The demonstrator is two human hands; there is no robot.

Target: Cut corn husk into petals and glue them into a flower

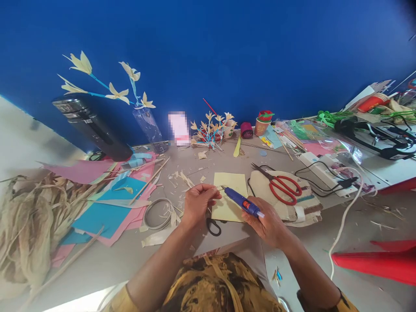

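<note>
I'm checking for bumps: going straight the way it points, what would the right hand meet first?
Led by the blue glue gun it holds, the right hand would likely first meet the small pale piece held by the left hand, though depth is unclear.

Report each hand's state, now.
Left hand: closed, pinching a small pale piece, too small to identify.
Right hand: closed, holding the blue glue gun.

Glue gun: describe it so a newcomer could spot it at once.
Below the blue wall is a littered table with a pale yellow sheet near its front edge. Partly over that sheet, in the right hand, is the glue gun. Its slim blue-violet body sets it apart from the red-handled scissors nearby.
</note>
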